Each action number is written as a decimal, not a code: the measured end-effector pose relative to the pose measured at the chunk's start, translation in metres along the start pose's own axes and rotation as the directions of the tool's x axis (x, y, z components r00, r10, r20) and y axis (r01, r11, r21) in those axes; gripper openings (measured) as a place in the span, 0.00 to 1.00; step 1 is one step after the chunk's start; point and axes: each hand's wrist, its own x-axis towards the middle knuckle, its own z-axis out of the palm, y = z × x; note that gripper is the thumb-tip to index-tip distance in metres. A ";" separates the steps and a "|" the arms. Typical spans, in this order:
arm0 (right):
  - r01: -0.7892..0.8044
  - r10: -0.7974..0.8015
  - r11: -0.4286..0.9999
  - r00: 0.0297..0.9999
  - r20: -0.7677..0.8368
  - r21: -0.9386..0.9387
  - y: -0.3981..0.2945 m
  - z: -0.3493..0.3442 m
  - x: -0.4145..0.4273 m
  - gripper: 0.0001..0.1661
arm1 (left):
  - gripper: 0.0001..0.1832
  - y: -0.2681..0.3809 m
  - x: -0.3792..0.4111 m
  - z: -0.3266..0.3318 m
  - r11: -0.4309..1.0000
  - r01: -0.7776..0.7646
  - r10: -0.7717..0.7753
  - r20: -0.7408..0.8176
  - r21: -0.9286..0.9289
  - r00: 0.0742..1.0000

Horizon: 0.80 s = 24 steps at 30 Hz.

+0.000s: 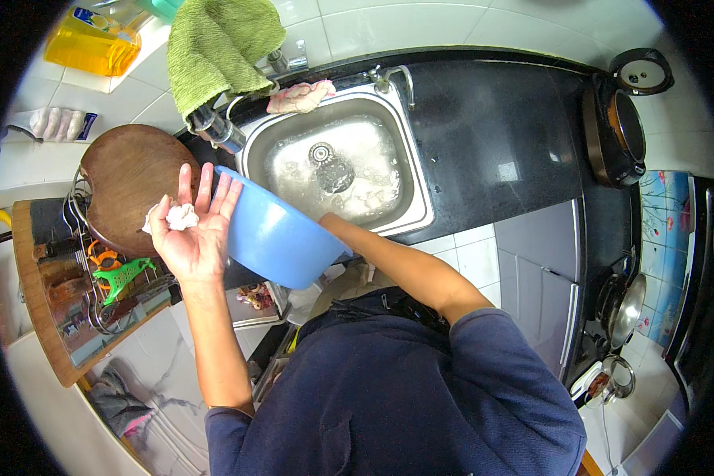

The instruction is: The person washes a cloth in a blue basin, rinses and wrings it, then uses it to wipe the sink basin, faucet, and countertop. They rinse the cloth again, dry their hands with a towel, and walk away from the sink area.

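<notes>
A blue plastic basin point(279, 238) is tilted at the near edge of the stainless steel sink point(297, 172), its outer side towards me and its mouth towards the sink. My left hand point(199, 238) is palm up beside the basin's left end, fingers spread. A crumpled white wad point(181, 217), of cloth or paper, sits between its thumb and fingers. The outer fingers overlap the basin's rim; whether they touch it I cannot tell. My right hand point(332, 222) reaches behind the basin's right side; its fingers are hidden. Suds and water lie in the sink around the drain.
A round wooden board point(137, 184) leans at the left above a wire rack with a green peeler point(122, 276). A green towel point(220, 47) hangs over the tap. A pink-and-white cloth point(300, 97) lies behind the sink. Black countertop point(488, 131) extends right towards a dark appliance point(613, 131).
</notes>
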 end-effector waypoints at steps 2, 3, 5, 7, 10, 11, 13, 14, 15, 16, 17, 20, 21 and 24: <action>0.008 -0.011 0.999 0.997 -0.076 -0.038 0.020 0.006 0.005 0.12 | 0.31 -0.001 0.000 0.002 1.000 0.016 -0.016 0.001 -0.001 1.000; -0.047 0.049 0.999 0.993 -0.111 0.021 0.014 0.008 0.004 0.12 | 0.31 0.001 -0.002 -0.001 1.000 0.007 -0.007 -0.002 0.001 1.000; -0.173 0.197 0.974 0.966 -0.170 0.148 0.002 0.011 0.000 0.12 | 0.31 0.009 -0.009 -0.008 1.000 -0.005 0.005 -0.003 0.015 1.000; -0.258 0.303 0.944 0.925 -0.229 0.207 0.005 0.008 -0.002 0.13 | 0.32 0.013 -0.015 -0.014 1.000 0.011 -0.011 0.009 0.029 1.000; -0.282 0.342 0.934 0.886 -0.313 0.221 0.001 -0.002 -0.010 0.15 | 0.32 0.022 -0.027 -0.031 0.993 0.007 -0.011 0.034 0.114 0.999; -0.297 0.369 0.923 0.864 -0.342 0.246 0.000 -0.006 -0.015 0.16 | 0.32 0.024 -0.031 -0.039 0.989 0.008 -0.014 0.043 0.145 0.999; -0.304 0.385 0.916 0.848 -0.364 0.261 -0.012 -0.018 -0.026 0.16 | 0.32 0.026 -0.042 -0.049 0.986 0.022 -0.028 0.029 0.167 0.999; -0.302 0.380 0.919 0.852 -0.360 0.255 -0.014 -0.024 -0.032 0.16 | 0.32 0.027 -0.046 -0.053 0.983 0.031 -0.035 0.022 0.180 0.999; -0.298 0.374 0.921 0.856 -0.357 0.250 -0.013 -0.028 -0.034 0.16 | 0.32 0.029 -0.047 -0.058 0.982 0.039 -0.043 0.018 0.187 0.999; -0.304 0.377 0.923 0.836 -0.399 0.236 -0.014 -0.030 -0.036 0.15 | 0.32 0.030 -0.050 -0.061 0.983 0.051 -0.056 0.025 0.174 0.998; -0.309 0.378 0.925 0.815 -0.439 0.222 -0.015 -0.031 -0.037 0.15 | 0.32 0.032 -0.052 -0.063 0.985 0.061 -0.067 0.032 0.161 0.997; -0.322 0.371 0.929 0.796 -0.478 0.183 -0.009 -0.032 -0.038 0.15 | 0.31 0.033 -0.053 -0.069 0.979 0.033 -0.035 0.008 0.199 0.999; -0.326 0.366 0.930 0.800 -0.476 0.168 -0.009 -0.033 -0.039 0.15 | 0.31 0.035 -0.054 -0.072 0.979 0.031 -0.034 0.014 0.202 0.999; -0.286 0.307 0.951 0.820 -0.484 0.119 -0.013 -0.034 -0.044 0.14 | 0.31 0.041 -0.058 -0.082 0.972 0.011 -0.015 0.014 0.234 1.000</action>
